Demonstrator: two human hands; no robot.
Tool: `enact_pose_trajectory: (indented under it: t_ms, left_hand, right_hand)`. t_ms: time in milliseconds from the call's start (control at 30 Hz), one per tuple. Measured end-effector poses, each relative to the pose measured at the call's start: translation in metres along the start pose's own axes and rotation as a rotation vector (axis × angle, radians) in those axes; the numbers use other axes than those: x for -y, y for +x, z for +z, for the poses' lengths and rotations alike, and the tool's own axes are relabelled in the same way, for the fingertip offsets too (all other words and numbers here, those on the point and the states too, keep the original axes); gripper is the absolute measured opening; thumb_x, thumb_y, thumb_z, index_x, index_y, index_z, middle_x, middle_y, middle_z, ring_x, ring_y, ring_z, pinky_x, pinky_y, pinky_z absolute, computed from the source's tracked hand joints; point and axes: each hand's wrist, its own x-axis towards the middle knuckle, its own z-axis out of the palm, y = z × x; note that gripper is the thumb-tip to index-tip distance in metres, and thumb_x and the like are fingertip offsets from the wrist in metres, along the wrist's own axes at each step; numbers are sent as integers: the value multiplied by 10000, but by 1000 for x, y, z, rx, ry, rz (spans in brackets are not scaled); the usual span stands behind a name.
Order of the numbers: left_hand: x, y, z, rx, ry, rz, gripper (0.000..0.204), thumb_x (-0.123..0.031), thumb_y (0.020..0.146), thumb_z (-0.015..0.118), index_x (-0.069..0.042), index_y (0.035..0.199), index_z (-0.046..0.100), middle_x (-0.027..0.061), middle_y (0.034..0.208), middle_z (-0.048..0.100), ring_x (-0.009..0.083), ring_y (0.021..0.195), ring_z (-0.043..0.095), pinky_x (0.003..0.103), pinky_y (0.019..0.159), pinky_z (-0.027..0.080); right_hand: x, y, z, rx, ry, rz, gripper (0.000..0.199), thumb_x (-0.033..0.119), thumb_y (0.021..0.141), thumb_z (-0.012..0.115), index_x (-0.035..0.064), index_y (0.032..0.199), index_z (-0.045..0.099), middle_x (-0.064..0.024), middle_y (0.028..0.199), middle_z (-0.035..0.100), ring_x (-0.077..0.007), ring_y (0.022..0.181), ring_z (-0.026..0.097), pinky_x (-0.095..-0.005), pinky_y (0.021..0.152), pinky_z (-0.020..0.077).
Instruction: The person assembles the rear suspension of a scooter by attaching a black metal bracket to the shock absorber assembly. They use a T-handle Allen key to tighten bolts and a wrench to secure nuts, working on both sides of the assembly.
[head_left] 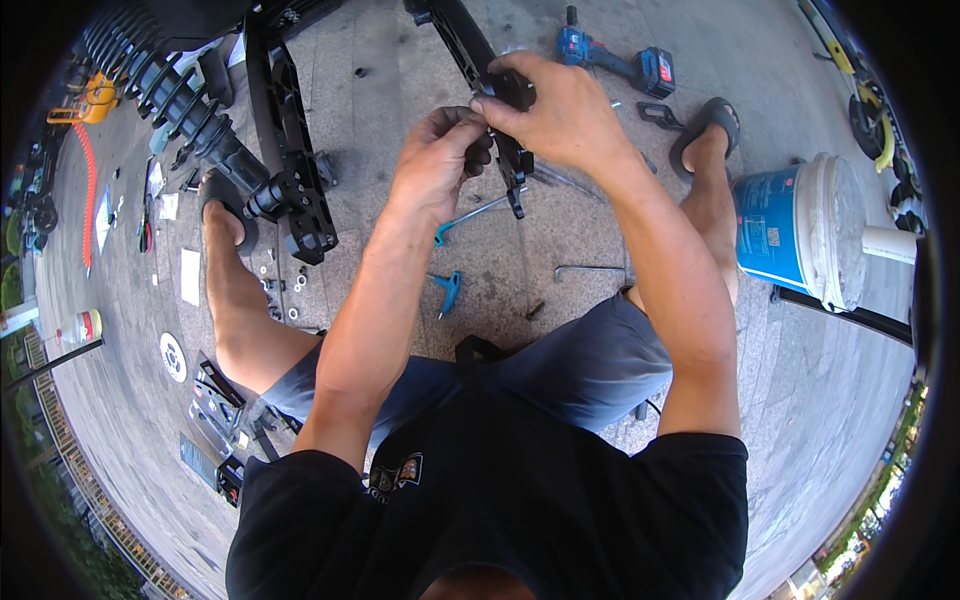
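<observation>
Partly between the hands (pixel 430 165) (pixel 572 115), black bar (pixel 463 42).

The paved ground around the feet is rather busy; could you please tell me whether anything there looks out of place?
Yes: small rings lie scattered beside the left leg, and a bolt-like piece lies alone right of a blue-handled tool; loose like that, they could be lost. No clear spill shows.

The black bar (pixel 465 45) looks satin metal, the bucket (pixel 768 215) smooth plastic, the paving (pixel 540 245) rough.
</observation>
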Motion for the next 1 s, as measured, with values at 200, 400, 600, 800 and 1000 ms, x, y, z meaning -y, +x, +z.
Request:
enact_pose_trajectory:
  t_ms: [200,400,600,800,1000]
  left_hand:
    - [2,1,-1,26,-27,-18,223,-239,926,626,-20,899,590,32,697,586,109,601,519,257,537,388]
    - [2,0,0,36,-24,-13,209,-233,915,644,-30,903,598,26,694,589,110,600,523,252,539,391]
    - [3,2,-1,36,-26,-23,220,-240,907,659,-28,913,600,31,712,603,105,609,530,248,543,401]
    - [4,1,-4,39,-36,-29,231,-248,905,668,-26,904,602,45,746,629,95,617,539,227,549,417]
    - [4,1,-2,27,-75,9,250,-231,908,666,11,915,602,61,762,633,106,622,557,246,559,452]
  right_hand:
    - [-1,0,1,-6,4,0,515,413,756,728,78,1140,655,-194,943,695,-344,871,682,-402,767,532]
    - [0,0,0,-20,8,-15,501,399,754,731,76,1129,658,-196,924,695,-350,848,683,-401,760,533]
    - [1,-1,-1,-13,41,-4,478,370,753,740,68,1114,657,-194,909,697,-344,828,686,-396,741,533]
    - [6,1,-3,31,68,22,450,359,766,737,68,1097,648,-159,902,704,-310,851,688,-381,752,527]
    - [11,0,-7,30,81,10,439,340,772,735,70,1107,646,-173,876,698,-314,782,685,-374,708,521]
